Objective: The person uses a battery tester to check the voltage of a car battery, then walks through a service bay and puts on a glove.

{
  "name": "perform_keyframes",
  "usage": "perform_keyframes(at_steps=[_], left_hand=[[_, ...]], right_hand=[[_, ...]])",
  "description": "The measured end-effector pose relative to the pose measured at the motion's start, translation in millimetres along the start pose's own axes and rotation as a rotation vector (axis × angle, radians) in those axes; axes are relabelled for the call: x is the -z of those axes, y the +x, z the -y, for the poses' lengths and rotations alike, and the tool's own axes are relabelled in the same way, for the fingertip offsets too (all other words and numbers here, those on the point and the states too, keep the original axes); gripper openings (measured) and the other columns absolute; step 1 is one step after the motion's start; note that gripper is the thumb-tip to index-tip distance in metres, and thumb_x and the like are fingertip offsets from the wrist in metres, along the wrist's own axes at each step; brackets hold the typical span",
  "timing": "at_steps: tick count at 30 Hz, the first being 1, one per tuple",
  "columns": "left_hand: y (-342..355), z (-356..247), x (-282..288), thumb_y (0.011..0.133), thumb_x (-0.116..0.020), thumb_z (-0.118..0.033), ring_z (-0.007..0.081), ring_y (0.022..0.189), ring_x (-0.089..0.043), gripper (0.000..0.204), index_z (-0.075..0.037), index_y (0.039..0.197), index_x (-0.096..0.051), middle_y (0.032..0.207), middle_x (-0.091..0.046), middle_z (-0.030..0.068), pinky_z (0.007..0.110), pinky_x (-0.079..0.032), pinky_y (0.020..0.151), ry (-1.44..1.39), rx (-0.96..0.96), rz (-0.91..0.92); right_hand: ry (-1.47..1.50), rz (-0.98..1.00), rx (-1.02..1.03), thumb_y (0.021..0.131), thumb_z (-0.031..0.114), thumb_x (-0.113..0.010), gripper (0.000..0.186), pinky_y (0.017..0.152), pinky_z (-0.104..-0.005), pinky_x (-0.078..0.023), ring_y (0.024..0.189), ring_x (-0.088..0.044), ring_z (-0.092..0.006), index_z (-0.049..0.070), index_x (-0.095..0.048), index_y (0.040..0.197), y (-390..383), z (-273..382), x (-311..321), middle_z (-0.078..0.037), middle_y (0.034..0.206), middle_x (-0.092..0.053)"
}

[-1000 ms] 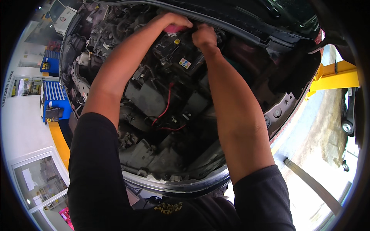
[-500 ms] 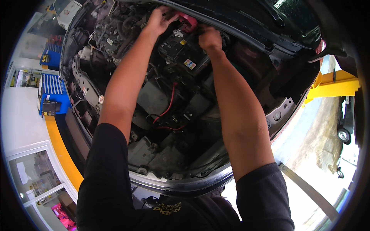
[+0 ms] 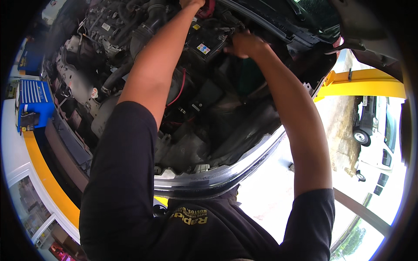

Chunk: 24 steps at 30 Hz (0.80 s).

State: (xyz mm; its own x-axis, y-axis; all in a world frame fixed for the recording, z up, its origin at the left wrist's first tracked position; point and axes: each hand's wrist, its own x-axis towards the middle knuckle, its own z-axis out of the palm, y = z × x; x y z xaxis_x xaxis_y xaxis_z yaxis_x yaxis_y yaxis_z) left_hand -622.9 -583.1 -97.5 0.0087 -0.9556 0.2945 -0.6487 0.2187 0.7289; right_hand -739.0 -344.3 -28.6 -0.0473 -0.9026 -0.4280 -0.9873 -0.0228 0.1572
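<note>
My left hand (image 3: 192, 4) is at the top edge against a red plastic piece (image 3: 206, 10) above the black battery (image 3: 211, 41); its fingertips are mostly out of frame, so I cannot tell its grip. My right hand (image 3: 247, 45) is at the battery's right side, fingers bent but apart from the thumb, with no held object visible. A thin red cable (image 3: 180, 91) runs down below the battery, among dark hoses (image 3: 141, 37) and housings in the engine bay.
The bumper edge (image 3: 209, 176) curves below my arms. The raised hood (image 3: 318, 17) is at top right. A yellow lift arm (image 3: 365, 85) and a parked white vehicle (image 3: 385, 130) are at right. A blue tool cabinet (image 3: 35, 104) stands at left.
My view has shifted, so the engine bay sits higher in the picture. My right hand has moved down and right along the battery's side; my left hand has moved rightward onto the red piece.
</note>
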Motion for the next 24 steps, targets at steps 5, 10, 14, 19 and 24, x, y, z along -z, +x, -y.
perform_keyframes(at_steps=[5,10,14,19,24], left_hand=[[-30,16,16,0.084,-0.075,-0.026,0.0461,0.111,-0.066,0.045,0.004,0.117,-0.067,0.116,-0.069,0.0297,0.050,-0.054,0.092,-0.256,-0.135,0.024],[-56,8,62,0.094,-0.071,-0.018,0.0342,0.119,-0.064,0.046,0.009,0.130,-0.059,0.125,-0.067,0.0210,0.046,-0.051,0.108,0.175,-0.129,0.299],[-21,48,58,0.096,-0.069,-0.024,0.0331,0.117,-0.066,0.043,0.002,0.129,-0.066,0.125,-0.069,0.0216,0.044,-0.052,0.101,-0.508,0.148,0.602],[-27,9,76,0.089,-0.065,-0.011,0.0411,0.110,-0.067,0.032,-0.008,0.120,-0.074,0.117,-0.071,0.0228,0.048,-0.054,0.091,-0.046,-0.303,0.468],[-55,6,102,0.087,-0.061,-0.009,0.0410,0.116,-0.063,0.034,-0.008,0.120,-0.072,0.123,-0.069,0.0203,0.049,-0.052,0.097,0.192,-0.551,0.605]], right_hand=[[-0.212,0.264,0.120,0.076,0.055,-0.086,0.106,0.101,-0.0432,-0.054,0.125,-0.062,-0.0396,-0.008,-0.041,0.148,-19,-4,-29,-0.029,0.130,-0.064],[-0.140,0.305,0.023,0.074,0.034,-0.091,0.090,0.100,-0.0441,-0.054,0.120,-0.065,-0.0378,-0.004,-0.049,0.144,-27,-22,-29,-0.023,0.131,-0.065],[0.032,0.011,0.392,0.074,0.020,-0.086,0.074,0.102,-0.0441,-0.052,0.123,-0.062,-0.0367,0.006,-0.056,0.140,-38,16,-23,-0.018,0.131,-0.064],[-0.299,0.195,0.716,0.071,0.018,-0.086,0.068,0.104,-0.0453,-0.050,0.127,-0.059,-0.0318,0.009,-0.060,0.133,-30,78,-61,-0.013,0.132,-0.061],[-0.418,0.296,0.715,0.072,0.019,-0.084,0.063,0.107,-0.0450,-0.047,0.125,-0.060,-0.0321,0.004,-0.060,0.129,-20,95,-88,-0.012,0.132,-0.062]])
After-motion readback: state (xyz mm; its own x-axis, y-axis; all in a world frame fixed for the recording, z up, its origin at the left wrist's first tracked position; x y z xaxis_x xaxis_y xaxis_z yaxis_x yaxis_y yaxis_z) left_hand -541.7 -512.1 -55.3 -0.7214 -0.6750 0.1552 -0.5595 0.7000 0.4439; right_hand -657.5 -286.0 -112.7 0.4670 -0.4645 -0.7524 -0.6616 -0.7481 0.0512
